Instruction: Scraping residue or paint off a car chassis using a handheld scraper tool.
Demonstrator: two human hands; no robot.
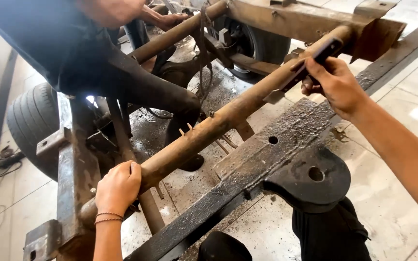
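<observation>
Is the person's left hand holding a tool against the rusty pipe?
No, the left hand grips the rusty pipe bare near its lower end; the flat scraper-like tool is in the right hand.

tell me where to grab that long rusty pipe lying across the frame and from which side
Judging by its pose, the long rusty round pipe is best gripped on its bare near end, where the left hand already wraps it, coming from above. It slopes away, and short studs stick out mid-length, so avoid that stretch. The right hand holds a dark flat tool against the far end.
</observation>
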